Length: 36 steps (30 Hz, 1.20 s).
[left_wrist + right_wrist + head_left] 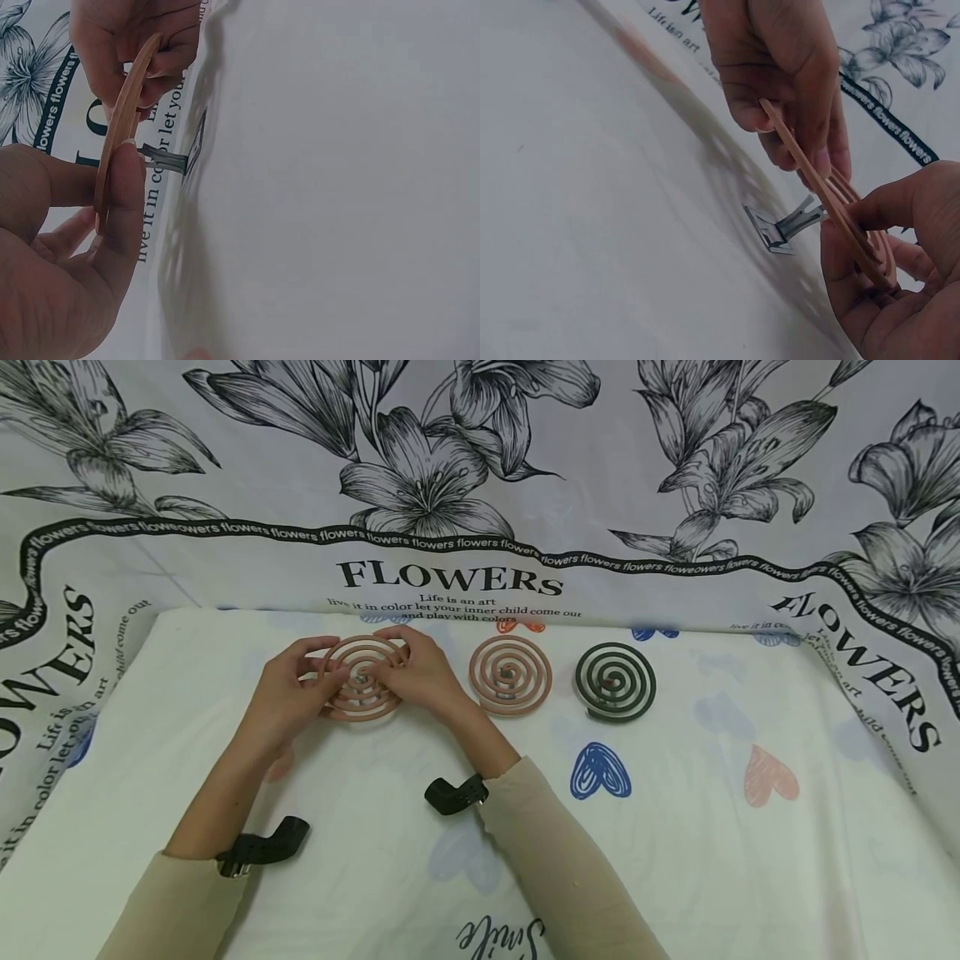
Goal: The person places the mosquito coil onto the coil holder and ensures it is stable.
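Note:
A brown mosquito coil (362, 719) is held between both hands at the left of the cloth. My left hand (288, 693) grips its left edge, thumb on the upper face. From the other side my right hand (423, 672) pinches the coil, its thumb reaching toward the centre. Below the tilted coil stands a small metal stand (769, 229), its upright prongs at the coil's underside in both wrist views. Whether the prongs are engaged in the coil I cannot tell.
To the right lie another brown mosquito coil (511, 707) and a dark green coil (617, 714), each with a metal stand showing at its centre. A white cloth (697, 860) with heart prints spreads beneath everything. Behind it is a flower-printed cloth (637, 585).

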Available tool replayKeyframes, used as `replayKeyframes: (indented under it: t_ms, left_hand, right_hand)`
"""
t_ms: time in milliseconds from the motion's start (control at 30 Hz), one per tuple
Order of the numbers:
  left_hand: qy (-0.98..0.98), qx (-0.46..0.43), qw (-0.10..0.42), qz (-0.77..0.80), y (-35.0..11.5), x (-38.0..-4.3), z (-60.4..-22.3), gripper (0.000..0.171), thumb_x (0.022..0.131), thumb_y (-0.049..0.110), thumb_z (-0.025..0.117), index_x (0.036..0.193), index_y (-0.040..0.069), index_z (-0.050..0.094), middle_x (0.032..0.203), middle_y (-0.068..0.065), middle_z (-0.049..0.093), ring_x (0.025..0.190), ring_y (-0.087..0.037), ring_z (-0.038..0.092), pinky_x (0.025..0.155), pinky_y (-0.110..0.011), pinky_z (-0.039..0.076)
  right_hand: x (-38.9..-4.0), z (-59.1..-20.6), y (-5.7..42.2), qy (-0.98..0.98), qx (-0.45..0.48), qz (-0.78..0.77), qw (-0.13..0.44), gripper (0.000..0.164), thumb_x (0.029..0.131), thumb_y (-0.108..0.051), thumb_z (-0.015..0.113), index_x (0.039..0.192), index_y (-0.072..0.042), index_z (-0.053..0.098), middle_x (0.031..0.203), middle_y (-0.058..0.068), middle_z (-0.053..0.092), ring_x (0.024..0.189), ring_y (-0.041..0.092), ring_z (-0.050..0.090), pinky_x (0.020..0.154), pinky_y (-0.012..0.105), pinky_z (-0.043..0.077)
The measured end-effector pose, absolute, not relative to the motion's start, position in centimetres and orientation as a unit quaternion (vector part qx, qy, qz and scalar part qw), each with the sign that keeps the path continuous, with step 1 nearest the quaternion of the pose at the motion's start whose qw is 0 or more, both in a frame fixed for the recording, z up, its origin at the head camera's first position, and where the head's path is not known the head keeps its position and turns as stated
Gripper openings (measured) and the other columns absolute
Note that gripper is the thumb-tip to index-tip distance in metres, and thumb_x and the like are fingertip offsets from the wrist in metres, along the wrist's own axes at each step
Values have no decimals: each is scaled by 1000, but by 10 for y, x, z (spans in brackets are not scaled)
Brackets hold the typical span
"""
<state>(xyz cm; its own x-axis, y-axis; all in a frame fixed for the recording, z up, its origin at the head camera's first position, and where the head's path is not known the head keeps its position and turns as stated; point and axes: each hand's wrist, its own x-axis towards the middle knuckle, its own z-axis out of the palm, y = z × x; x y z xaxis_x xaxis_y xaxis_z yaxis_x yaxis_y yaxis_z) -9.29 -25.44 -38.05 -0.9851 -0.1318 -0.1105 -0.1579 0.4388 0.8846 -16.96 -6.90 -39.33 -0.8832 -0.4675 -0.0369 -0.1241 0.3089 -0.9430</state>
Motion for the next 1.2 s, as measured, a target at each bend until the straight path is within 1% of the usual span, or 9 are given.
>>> replayKeyframes:
  t_ms: [333,600,833,1200]
  left_hand:
    - [847,-90,11,524,-254,-94,-381,60,106,29,64,160,13,43,132,-21,59,81,3,66,65,-22,62]
    - [844,-95,19,527,-255,-94,-382,61,106,30,64,161,13,42,135,-21,57,81,3,65,65,-22,62]
    - [843,-93,22,530,-255,-94,-383,61,107,29,64,161,12,42,133,-20,57,81,3,66,66,-23,63]
    - [840,-90,22,535,-256,-94,-383,60,107,28,64,161,12,42,132,-20,57,80,3,67,66,-23,63]
  right_hand:
    - [-169,-393,-70,790,-184,-565,152,48,96,-15,76,142,-12,63,73,-2,52,64,11,49,60,23,43]
    - [-168,-391,-70,792,-183,-560,160,48,97,-17,76,143,-12,62,74,-2,52,65,11,49,60,23,43]
    - [-168,-392,-70,788,-180,-567,160,48,97,-15,75,143,-11,62,73,-2,51,64,11,48,59,22,43]
    - [-170,-396,-70,781,-182,-572,170,47,97,-16,76,143,-11,62,75,-2,50,66,10,47,60,23,42]
